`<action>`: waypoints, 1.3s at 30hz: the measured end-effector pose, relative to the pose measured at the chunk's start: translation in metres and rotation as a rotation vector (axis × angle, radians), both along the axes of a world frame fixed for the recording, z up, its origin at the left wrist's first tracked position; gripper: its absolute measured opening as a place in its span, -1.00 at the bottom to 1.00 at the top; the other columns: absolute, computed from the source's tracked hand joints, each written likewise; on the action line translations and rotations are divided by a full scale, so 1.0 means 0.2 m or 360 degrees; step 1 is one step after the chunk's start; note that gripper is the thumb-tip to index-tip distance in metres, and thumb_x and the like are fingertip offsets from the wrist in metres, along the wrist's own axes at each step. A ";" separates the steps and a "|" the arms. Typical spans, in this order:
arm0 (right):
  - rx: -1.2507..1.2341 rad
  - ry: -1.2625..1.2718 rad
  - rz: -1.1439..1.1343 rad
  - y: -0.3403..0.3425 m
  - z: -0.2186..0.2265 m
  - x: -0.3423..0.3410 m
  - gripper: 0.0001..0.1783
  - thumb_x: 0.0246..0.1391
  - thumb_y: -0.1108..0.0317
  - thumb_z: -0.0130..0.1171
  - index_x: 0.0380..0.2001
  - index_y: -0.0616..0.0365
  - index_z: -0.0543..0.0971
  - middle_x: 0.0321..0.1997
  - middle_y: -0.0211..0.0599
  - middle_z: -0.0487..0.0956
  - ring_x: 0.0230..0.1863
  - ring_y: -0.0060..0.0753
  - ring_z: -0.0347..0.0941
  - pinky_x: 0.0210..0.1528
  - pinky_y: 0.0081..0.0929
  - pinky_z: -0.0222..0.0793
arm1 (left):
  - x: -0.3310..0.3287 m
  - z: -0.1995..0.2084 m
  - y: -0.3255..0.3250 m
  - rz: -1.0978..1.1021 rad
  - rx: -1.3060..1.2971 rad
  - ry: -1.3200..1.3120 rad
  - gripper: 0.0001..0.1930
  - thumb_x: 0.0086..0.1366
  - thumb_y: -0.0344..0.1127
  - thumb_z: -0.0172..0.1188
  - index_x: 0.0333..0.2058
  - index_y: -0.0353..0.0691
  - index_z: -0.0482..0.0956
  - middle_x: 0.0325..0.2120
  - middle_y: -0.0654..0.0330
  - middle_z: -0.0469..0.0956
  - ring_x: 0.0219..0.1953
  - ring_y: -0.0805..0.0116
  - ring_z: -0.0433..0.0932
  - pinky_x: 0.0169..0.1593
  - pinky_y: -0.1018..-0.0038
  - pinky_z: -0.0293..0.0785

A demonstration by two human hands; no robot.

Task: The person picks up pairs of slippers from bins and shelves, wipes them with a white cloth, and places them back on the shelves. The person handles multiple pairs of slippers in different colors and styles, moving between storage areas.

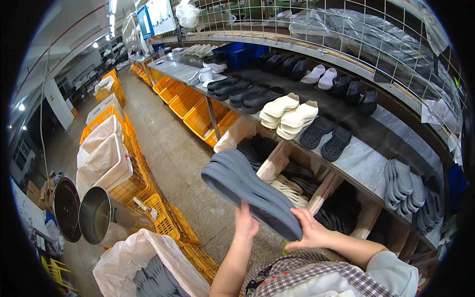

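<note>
A nested stack of grey shoe soles (250, 190) is held up in front of me, tilted from upper left to lower right. My left hand (245, 222) supports it from below near the middle, its fingers partly hidden behind the stack. Around the lower right end my right hand (310, 229) is closed, thumb below and fingers on top. Below and to the left, more grey soles (157, 278) lie in a crate with a pale liner (123, 250).
On the long bench (381, 143) to the right are cream soles (298, 116), black soles (332, 133), light grey soles (403, 185) and several shoes. Bins of soles (292, 190) stand under it. Yellow crates (163, 215) and a metal drum (101, 218) line the left.
</note>
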State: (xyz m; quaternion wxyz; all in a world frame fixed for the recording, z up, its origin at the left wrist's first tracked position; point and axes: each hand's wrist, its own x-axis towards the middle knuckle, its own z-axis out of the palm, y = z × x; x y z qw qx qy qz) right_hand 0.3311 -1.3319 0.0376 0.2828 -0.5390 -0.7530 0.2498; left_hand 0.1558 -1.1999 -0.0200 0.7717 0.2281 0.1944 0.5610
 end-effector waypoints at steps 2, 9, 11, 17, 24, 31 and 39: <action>0.0075 0.0043 0.0266 0.06 -0.02 -0.01 0.31 -0.42 -0.20 0.48 0.28 0.11 -0.05 0.27 0.25 -0.04 0.28 0.33 0.02 0.25 -0.03 0.13 | -0.05 -0.06 0.05 -0.0066 -0.0026 0.0009 -0.42 0.32 -0.05 0.08 0.19 -0.19 0.14 0.08 0.15 0.33 0.11 0.21 0.35 0.15 0.22 0.32; 0.0352 0.0190 0.0461 0.33 -0.05 0.06 0.36 -0.54 -0.21 0.51 0.28 0.13 -0.01 0.32 0.23 -0.07 0.28 0.35 0.00 0.27 0.02 0.07 | -0.01 -0.14 0.22 -0.0151 -0.0200 0.0044 -0.55 0.33 -0.04 0.01 0.04 -0.25 0.37 -0.07 0.08 0.48 -0.06 0.22 0.51 -0.06 0.30 0.53; 0.0391 0.0179 0.0481 0.41 -0.06 0.12 0.43 -0.56 -0.22 0.51 0.30 0.17 -0.08 0.32 0.23 -0.07 0.29 0.29 -0.02 0.28 0.02 0.03 | 0.02 -0.13 0.29 -0.0168 -0.0210 -0.0047 -0.60 0.36 -0.09 -0.04 0.01 -0.25 0.41 -0.10 0.06 0.50 -0.10 0.22 0.53 -0.12 0.32 0.58; 0.0347 0.0371 0.0418 0.65 -0.07 0.31 0.49 -0.60 -0.18 0.55 0.30 0.28 -0.12 0.29 0.16 0.02 0.28 0.17 0.04 0.29 -0.04 0.03 | 0.25 -0.11 0.53 -0.0142 -0.0063 0.0034 -0.57 0.36 -0.07 -0.05 0.04 -0.26 0.40 -0.07 0.07 0.49 -0.12 0.15 0.56 -0.12 0.30 0.60; -0.0580 0.1360 0.0127 0.99 -0.09 0.46 -0.02 -0.02 0.22 0.33 0.32 0.30 -0.01 0.31 -0.06 0.09 0.31 -0.19 0.06 0.31 -0.28 0.02 | 0.41 -0.06 0.67 -0.0312 -0.0083 0.0165 -0.53 0.35 -0.05 -0.05 0.03 -0.35 0.38 -0.08 0.03 0.50 -0.15 0.13 0.57 -0.09 0.29 0.56; -0.0766 0.1576 0.0413 1.21 -0.15 0.46 0.00 -0.03 0.34 0.33 0.34 0.26 -0.07 0.37 -0.02 0.07 0.38 -0.24 -0.03 0.34 -0.29 -0.03 | 0.39 -0.04 0.76 -0.0087 0.0190 0.0604 -0.47 0.29 -0.22 0.12 0.16 -0.33 0.23 0.08 0.10 0.37 0.07 0.28 0.40 0.07 0.35 0.42; 0.0149 0.0909 0.0425 1.39 -0.16 0.39 -0.49 -0.03 0.64 -0.04 0.06 0.09 0.35 0.24 -0.21 0.33 0.25 -0.19 0.21 0.27 -0.33 0.09 | 0.21 0.18 0.64 -0.0283 0.0367 0.0761 -0.53 0.39 -0.22 -0.05 0.20 -0.27 0.18 0.11 0.13 0.34 0.09 0.34 0.38 0.13 0.40 0.36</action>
